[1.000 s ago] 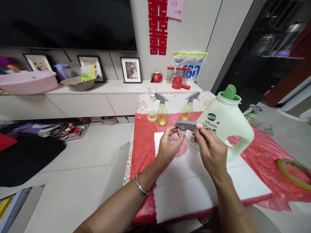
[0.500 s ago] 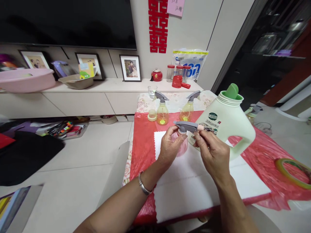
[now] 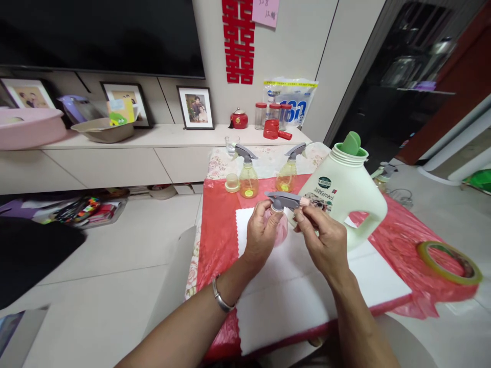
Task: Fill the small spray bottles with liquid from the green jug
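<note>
A pink spray bottle (image 3: 282, 230) with a grey trigger head (image 3: 284, 200) is held over the white cloth (image 3: 280, 296). My left hand (image 3: 261, 230) wraps round its neck, thumb across the front. The fingers of my right hand (image 3: 322, 235) pinch the pale pink nozzle (image 3: 304, 201) at the tip of the head. Just behind my right hand stands a large pale green jug (image 3: 337, 189), uncapped, with a green scoop-like piece (image 3: 351, 143) in its mouth. Two yellow spray bottles (image 3: 249, 179) with grey heads stand beyond my hands.
A pale cap (image 3: 231, 183) and a glass cup (image 3: 232, 144) sit near the yellow bottles. Red plastic sheeting (image 3: 220, 220) covers the table. A roll of tape (image 3: 448, 263) lies at the right. Behind is a low cabinet (image 3: 184, 163) with photo frames, jars and basins.
The view has swung slightly right, so everything appears shifted left. Both hands keep the same hold on the pink bottle and its nozzle.
</note>
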{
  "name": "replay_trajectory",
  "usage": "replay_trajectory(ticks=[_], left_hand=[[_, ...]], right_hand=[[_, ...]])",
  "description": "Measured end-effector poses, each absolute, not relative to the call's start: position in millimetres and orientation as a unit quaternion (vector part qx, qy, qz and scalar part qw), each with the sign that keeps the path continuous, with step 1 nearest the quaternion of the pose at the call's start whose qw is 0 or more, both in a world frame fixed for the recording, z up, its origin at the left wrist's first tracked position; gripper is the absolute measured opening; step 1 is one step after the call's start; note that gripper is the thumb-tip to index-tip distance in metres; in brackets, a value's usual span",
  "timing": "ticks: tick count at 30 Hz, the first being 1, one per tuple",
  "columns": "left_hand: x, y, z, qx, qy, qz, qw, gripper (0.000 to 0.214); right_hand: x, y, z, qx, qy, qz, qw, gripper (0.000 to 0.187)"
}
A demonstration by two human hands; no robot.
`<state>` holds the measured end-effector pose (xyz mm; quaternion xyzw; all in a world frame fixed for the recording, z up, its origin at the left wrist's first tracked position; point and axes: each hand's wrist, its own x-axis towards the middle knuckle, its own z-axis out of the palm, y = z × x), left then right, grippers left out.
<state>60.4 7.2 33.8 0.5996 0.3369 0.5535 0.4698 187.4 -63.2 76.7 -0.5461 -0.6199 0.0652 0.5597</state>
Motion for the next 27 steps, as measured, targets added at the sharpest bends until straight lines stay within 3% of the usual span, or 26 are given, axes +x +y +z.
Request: replay_trajectory(ticks=[6, 8, 14, 20, 27], left_hand=[[57.8, 8.4, 32.0, 0.604, 0.332, 0.546, 0.477, 0.027], [57.5, 8.9, 31.7, 0.598, 0.329, 0.545, 0.487, 0.026], [57.1, 11.0, 33.3, 0.592, 0.324, 0.56, 0.482, 0.024], [57.2, 11.9, 35.1, 0.594, 0.325, 0.583, 0.449, 0.022], [61.8, 5.5, 35.8, 0.513, 0.289, 0.591, 0.551, 0.03]], right_hand=[[192.4, -50.6, 59.1, -0.482, -0.513, 0.295, 0.646, 0.064], [193.6, -43.6, 53.9, -0.461, -0.479, 0.349, 0.661, 0.068], [193.6, -30.8, 44.6, -0.452, -0.446, 0.424, 0.645, 0.055], [191.4, -25.4, 36.1, -0.466, -0.466, 0.412, 0.63, 0.046], [190.8, -24.6, 36.1, -0.496, -0.507, 0.337, 0.62, 0.04]])
